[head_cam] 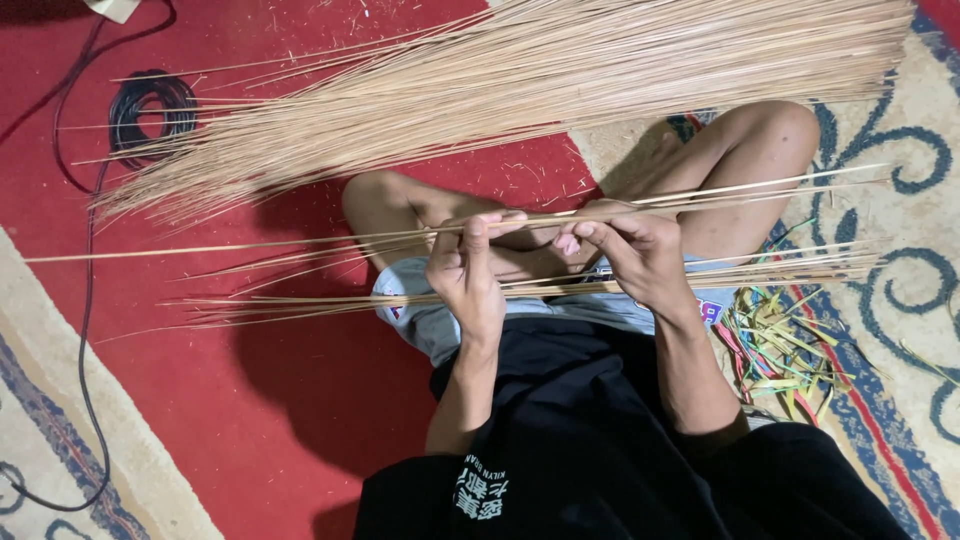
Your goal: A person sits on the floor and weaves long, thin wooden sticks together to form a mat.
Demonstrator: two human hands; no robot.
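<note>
I sit cross-legged on the floor. My left hand and my right hand are raised in front of me, both pinching a few long thin tan sticks that run left to right. A small bundle of the same sticks lies across my lap under my hands. A big pile of sticks lies on the floor beyond my knees.
A red carpet covers the floor to the left, a patterned beige and blue rug to the right. A coiled black cable lies at the far left. Green and coloured leaf strips are heaped beside my right thigh.
</note>
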